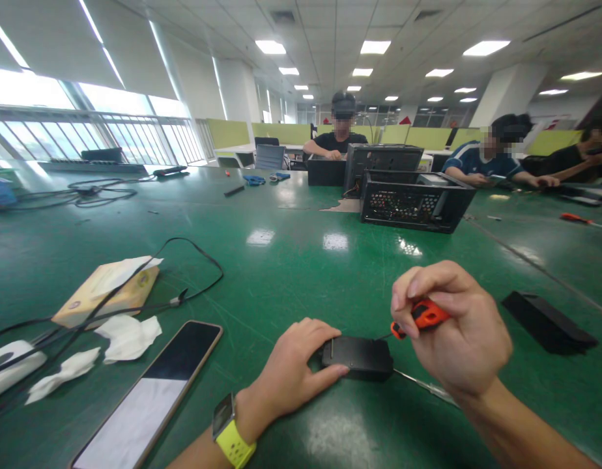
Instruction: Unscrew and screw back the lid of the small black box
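A small flat black box (359,357) lies on the green table (291,260) just in front of me. My left hand (291,371), with a yellow-strapped watch on the wrist, grips the box's left end between thumb and fingers. My right hand (457,329) is closed round the orange handle of a screwdriver (423,314), held just above the box's right end. A thin metal shaft (425,387) shows on the table under my right hand.
A phone (154,391) lies face up at front left, beside crumpled tissues (128,337), a tan packet (108,290) and black cables (193,251). Another black box (548,321) sits to the right. Open computer cases (411,202) stand farther back, with several people seated behind them.
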A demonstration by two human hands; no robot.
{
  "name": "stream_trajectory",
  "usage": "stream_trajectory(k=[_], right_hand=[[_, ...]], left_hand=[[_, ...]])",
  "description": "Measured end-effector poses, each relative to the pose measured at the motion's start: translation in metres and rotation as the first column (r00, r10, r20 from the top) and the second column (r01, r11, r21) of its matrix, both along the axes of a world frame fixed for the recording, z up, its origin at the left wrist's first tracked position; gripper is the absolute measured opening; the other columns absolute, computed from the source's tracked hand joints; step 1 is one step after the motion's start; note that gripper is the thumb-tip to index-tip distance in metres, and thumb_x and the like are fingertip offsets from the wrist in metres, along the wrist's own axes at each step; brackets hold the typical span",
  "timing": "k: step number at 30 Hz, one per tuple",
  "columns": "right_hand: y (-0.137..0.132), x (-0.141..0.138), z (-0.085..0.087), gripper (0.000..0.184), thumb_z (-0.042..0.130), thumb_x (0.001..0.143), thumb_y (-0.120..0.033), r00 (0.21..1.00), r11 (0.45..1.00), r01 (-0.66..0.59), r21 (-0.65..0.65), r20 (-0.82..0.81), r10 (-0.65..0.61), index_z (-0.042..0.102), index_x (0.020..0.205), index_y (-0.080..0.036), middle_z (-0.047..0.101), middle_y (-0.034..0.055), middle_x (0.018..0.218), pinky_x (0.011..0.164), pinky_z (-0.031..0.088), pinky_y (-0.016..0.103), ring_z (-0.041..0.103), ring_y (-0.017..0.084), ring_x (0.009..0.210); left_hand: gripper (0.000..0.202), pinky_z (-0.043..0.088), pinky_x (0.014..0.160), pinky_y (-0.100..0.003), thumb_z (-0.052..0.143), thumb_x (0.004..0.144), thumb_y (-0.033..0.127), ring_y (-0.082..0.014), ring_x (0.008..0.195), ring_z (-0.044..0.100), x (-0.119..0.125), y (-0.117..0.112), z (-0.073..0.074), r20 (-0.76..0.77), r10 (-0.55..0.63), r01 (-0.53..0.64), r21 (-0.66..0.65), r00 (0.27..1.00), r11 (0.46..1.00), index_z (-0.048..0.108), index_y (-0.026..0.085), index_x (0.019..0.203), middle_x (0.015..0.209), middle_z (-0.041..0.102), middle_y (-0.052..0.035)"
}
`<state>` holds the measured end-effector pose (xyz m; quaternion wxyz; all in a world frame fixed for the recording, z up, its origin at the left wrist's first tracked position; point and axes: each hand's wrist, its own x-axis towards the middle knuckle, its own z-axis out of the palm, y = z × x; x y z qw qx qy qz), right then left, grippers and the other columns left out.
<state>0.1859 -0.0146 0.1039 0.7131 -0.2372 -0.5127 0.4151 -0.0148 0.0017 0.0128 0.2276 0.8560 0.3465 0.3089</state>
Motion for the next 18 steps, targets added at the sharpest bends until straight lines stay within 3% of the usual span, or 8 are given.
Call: stream_trajectory(k=[6,11,13,16,18], right_hand=[[0.001,0.001,0.0,0.025,0.044,0.075,-0.012,0.995,0.998,-0.065,-0.006,-0.069,0.065,0.067,0.065,-0.018,0.045,-0.0023,0.044,0.041,0.029,0.025,0.04,0.011,0.041],[0.001,-0.001,0.0,0.022,0.047,0.076,-0.016,0.998,0.999,-0.024,-0.03,-0.056,0.023,0.067,0.068,-0.018,0.048,-0.0024,0.046,0.042,0.03,0.025,0.041,0.01,0.041],[0.001,-0.002,0.001,0.021,0.049,0.08,-0.021,0.999,0.999,0.009,-0.037,-0.042,-0.011,0.067,0.069,-0.019,0.048,-0.0028,0.046,0.042,0.03,0.025,0.041,0.01,0.041],[0.0,-0.004,0.002,0.024,0.053,0.086,-0.032,0.998,0.996,0.052,-0.066,-0.035,-0.055,0.066,0.07,-0.019,0.047,-0.0033,0.047,0.042,0.031,0.024,0.042,0.01,0.043],[-0.001,-0.005,0.003,0.025,0.056,0.086,-0.035,0.997,0.994,0.073,-0.078,-0.022,-0.075,0.066,0.07,-0.019,0.048,-0.0036,0.048,0.043,0.031,0.024,0.042,0.01,0.044]], left_hand=[[0.034,0.047,0.086,-0.04,0.069,0.086,0.038,-0.0246,0.097,0.06,0.0,0.001,-0.002,-0.025,0.002,-0.001,0.023,1.0,1.0,0.06,0.022,0.115,0.108,0.067,-0.0068],[0.048,0.043,0.093,-0.044,0.068,0.086,0.037,-0.029,0.11,0.054,0.002,-0.007,0.005,0.02,0.03,-0.034,0.258,0.999,0.966,0.053,0.016,0.126,0.122,0.06,-0.0141],[0.03,0.044,0.082,-0.041,0.061,0.091,0.042,-0.0258,0.093,0.058,0.011,-0.015,0.015,0.093,0.048,-0.077,0.349,0.995,0.934,0.061,0.016,0.106,0.1,0.067,-0.0104],[0.049,0.038,0.058,-0.031,0.046,0.094,0.061,-0.0182,0.063,0.055,0.034,-0.031,0.036,0.198,0.066,-0.143,0.406,0.978,0.902,0.059,0.016,0.078,0.069,0.063,-0.004],[0.062,0.032,0.051,-0.029,0.038,0.092,0.071,-0.0152,0.053,0.05,0.054,-0.039,0.053,0.222,0.075,-0.162,0.405,0.972,0.9,0.055,0.018,0.065,0.057,0.056,-0.0009]])
